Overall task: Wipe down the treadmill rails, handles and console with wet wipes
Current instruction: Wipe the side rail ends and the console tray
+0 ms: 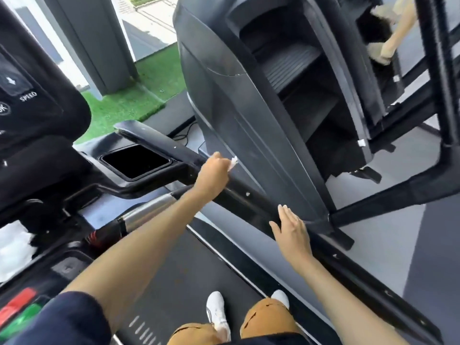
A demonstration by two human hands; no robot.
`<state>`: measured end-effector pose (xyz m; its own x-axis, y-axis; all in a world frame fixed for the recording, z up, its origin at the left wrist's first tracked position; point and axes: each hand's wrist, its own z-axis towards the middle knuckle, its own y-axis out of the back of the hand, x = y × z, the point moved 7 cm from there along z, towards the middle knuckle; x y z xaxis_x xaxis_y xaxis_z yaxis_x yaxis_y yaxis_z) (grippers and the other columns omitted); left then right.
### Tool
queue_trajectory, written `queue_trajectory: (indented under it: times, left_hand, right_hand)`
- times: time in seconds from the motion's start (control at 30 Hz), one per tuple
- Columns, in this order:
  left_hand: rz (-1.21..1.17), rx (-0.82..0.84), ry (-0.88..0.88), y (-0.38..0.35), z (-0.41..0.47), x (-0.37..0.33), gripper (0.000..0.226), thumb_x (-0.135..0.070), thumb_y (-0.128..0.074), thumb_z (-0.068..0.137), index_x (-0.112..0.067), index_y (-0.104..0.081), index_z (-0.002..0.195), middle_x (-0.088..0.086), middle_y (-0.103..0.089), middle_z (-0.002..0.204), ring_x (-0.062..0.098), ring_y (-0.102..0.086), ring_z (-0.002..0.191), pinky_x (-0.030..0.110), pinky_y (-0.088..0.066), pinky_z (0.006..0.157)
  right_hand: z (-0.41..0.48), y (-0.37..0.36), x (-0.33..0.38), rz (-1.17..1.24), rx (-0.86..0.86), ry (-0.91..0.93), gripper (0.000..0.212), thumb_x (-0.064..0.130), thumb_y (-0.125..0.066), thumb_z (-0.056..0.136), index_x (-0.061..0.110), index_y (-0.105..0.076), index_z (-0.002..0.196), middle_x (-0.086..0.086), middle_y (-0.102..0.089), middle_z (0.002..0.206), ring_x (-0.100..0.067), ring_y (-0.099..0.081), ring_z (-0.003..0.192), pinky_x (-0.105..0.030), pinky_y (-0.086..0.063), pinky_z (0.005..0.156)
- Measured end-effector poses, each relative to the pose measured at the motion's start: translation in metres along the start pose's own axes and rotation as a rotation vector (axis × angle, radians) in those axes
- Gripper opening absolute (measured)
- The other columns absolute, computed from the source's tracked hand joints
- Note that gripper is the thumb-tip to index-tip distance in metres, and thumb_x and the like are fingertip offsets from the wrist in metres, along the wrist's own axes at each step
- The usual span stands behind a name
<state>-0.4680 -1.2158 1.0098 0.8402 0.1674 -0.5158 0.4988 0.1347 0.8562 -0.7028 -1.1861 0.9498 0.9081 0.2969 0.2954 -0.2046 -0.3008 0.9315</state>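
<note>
I stand on the treadmill and look at its black right rail (251, 199), which runs from the console down to the lower right. My left hand (212, 171) reaches across onto the rail and grips a crumpled white wet wipe (233, 163) against its outer edge. Farther down the same rail, my right hand (291, 229) rests flat with straight fingers and holds nothing. The dark console (27, 95), marked SPEED, fills the upper left. A silver and black handle (149, 207) passes under my left forearm.
A square cup holder (135, 159) sits in the console tray. Close beside the rail stands a large black stair machine (249, 95). Its black frame bars (438, 83) are at the right. Red and green buttons (17, 312) are at the lower left. The belt (174, 282) lies under my white shoes.
</note>
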Motion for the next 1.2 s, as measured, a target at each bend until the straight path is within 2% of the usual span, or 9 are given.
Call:
queue_trajectory:
  times: [0.07,0.23,0.43,0.53,0.6,0.7,0.97,1.03,1.2]
  left_hand:
    - [0.117,-0.1,0.137,0.026,0.012,0.027,0.017,0.01,-0.043,0.086,0.003,-0.058,0.082,0.015,-0.045,0.091,0.03,-0.046,0.081,0.034,-0.033,0.067]
    - [0.125,-0.022,0.199,-0.018,0.002,0.017,0.017,0.011,-0.046,0.078,0.01,-0.058,0.091,0.023,-0.053,0.102,0.038,-0.048,0.099,0.036,-0.036,0.074]
    - [0.043,0.239,-0.053,-0.047,-0.016,-0.037,0.023,0.009,-0.043,0.086,0.004,-0.065,0.09,0.016,-0.05,0.09,0.039,-0.053,0.093,0.033,-0.037,0.073]
    - [0.013,0.032,0.073,-0.01,0.006,-0.006,0.018,0.01,-0.043,0.085,0.005,-0.056,0.073,0.014,-0.046,0.086,0.032,-0.049,0.078,0.035,-0.042,0.072]
    - [0.088,-0.124,0.263,0.019,0.019,0.034,0.017,0.004,-0.044,0.087,0.008,-0.061,0.084,0.02,-0.049,0.094,0.036,-0.05,0.084,0.04,-0.043,0.079]
    - [0.15,-0.112,0.366,0.011,0.023,0.051,0.02,0.005,-0.043,0.086,0.008,-0.061,0.093,0.025,-0.052,0.104,0.042,-0.051,0.099,0.042,-0.04,0.08]
    - [0.014,0.226,-0.104,-0.072,-0.012,-0.052,0.022,0.012,-0.048,0.081,0.006,-0.066,0.091,0.016,-0.057,0.092,0.03,-0.054,0.087,0.039,-0.046,0.079]
    - [0.01,0.129,-0.132,-0.047,0.005,-0.043,0.022,0.012,-0.05,0.08,0.002,-0.068,0.086,0.014,-0.058,0.088,0.031,-0.056,0.085,0.041,-0.047,0.075]
    - [0.194,-0.127,0.239,0.005,0.021,0.013,0.024,0.013,-0.042,0.083,0.011,-0.06,0.098,0.022,-0.051,0.104,0.039,-0.048,0.102,0.036,-0.034,0.074]
  right_hand:
    - [0.003,0.002,-0.001,0.021,-0.002,-0.02,0.053,0.022,-0.048,0.1,0.01,-0.031,0.148,-0.008,-0.034,0.153,-0.019,-0.031,0.141,-0.028,-0.023,0.113]
    - [0.013,0.011,-0.009,0.027,0.034,-0.025,0.051,0.024,-0.057,0.095,0.014,-0.041,0.143,-0.003,-0.044,0.147,-0.02,-0.045,0.131,-0.031,-0.04,0.102]
    - [0.02,0.018,-0.01,-0.023,0.075,0.004,0.054,0.032,-0.063,0.091,0.017,-0.046,0.141,-0.003,-0.055,0.137,-0.023,-0.055,0.122,-0.032,-0.046,0.097]
    - [0.023,0.019,-0.012,-0.039,0.093,-0.001,0.055,0.035,-0.063,0.091,0.02,-0.046,0.141,-0.004,-0.059,0.133,-0.023,-0.056,0.121,-0.031,-0.047,0.095]
    - [0.024,0.02,-0.011,-0.054,0.088,0.015,0.053,0.035,-0.062,0.091,0.02,-0.047,0.14,-0.002,-0.06,0.132,-0.022,-0.056,0.12,-0.031,-0.047,0.093]
    - [0.025,0.02,-0.011,-0.029,0.073,0.018,0.049,0.033,-0.063,0.091,0.018,-0.051,0.136,-0.002,-0.062,0.128,-0.022,-0.057,0.117,-0.031,-0.047,0.091]
    - [0.02,0.014,-0.011,-0.039,0.051,0.045,0.045,0.032,-0.06,0.093,0.017,-0.049,0.133,-0.005,-0.061,0.127,-0.023,-0.059,0.115,-0.033,-0.05,0.092]
    - [0.021,0.013,-0.011,-0.04,0.06,0.046,0.047,0.033,-0.06,0.093,0.017,-0.047,0.136,-0.003,-0.059,0.13,-0.022,-0.058,0.117,-0.033,-0.05,0.092]
    - [0.02,0.011,-0.01,-0.035,0.066,0.039,0.048,0.03,-0.058,0.094,0.015,-0.044,0.138,-0.004,-0.057,0.132,-0.021,-0.057,0.118,-0.033,-0.049,0.093]
